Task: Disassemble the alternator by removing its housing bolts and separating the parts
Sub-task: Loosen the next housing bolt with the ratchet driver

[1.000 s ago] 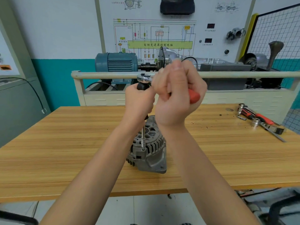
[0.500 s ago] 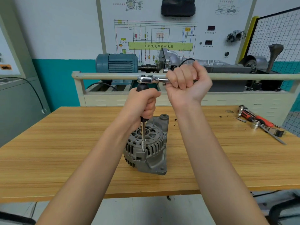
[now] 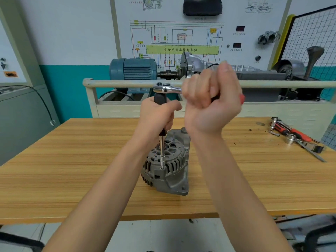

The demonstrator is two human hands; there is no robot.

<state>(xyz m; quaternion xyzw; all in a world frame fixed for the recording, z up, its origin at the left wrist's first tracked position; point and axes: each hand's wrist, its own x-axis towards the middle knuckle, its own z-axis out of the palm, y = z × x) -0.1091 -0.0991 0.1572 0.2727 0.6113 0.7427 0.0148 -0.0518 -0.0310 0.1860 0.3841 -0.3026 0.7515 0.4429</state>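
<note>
Your right hand has swung the ratchet handle back toward you since half a second ago, when it pointed out to the right of the alternator; a second ago it was near where it is now, so you are working the ratchet to and fro. That hand is wrapped tight round the handle, its red end poking out past your palm. Your left hand still grips the black upper part of the extension bar, keeping it upright over the alternator.

The alternator sits on the tabletop, about mid-width and toward its near edge, directly below your hands. The socket at the foot of the bar is seated on a housing bolt on the alternator's near side. The housing halves look still joined, so I judge this bolt is being loosened and separation is still ahead.

Spare ratchet tools lie well to the right of the alternator.
</note>
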